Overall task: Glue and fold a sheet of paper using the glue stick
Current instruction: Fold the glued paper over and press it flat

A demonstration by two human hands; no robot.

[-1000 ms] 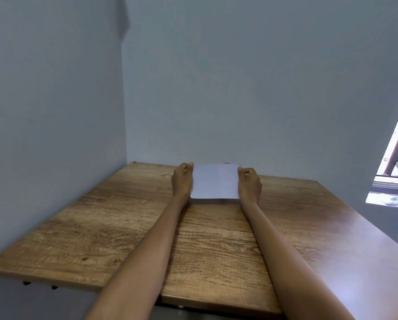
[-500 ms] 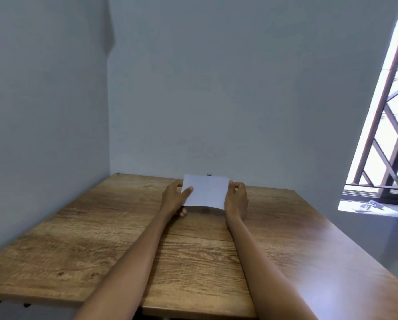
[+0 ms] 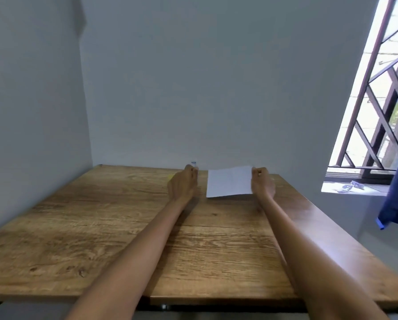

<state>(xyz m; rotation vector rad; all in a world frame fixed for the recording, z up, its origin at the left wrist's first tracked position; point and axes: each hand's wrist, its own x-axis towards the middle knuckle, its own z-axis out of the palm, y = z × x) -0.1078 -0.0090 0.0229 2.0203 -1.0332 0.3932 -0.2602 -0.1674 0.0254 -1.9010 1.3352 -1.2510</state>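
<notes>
The paper [image 3: 230, 182] lies at the bench's [image 3: 101, 227] far edge, toward 1 o'clock. The right hand [image 3: 262, 181] pinches its right edge; the left hand [image 3: 183, 184], fingers curled, reaches to 12 o'clock beside it.

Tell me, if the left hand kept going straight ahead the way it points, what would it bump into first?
Most likely the small white, blue-topped object just past the left hand's fingertips, perhaps the glue stick, though it is too small to tell. Behind it stands the wall. Depth is unclear, so they may already touch.
</notes>
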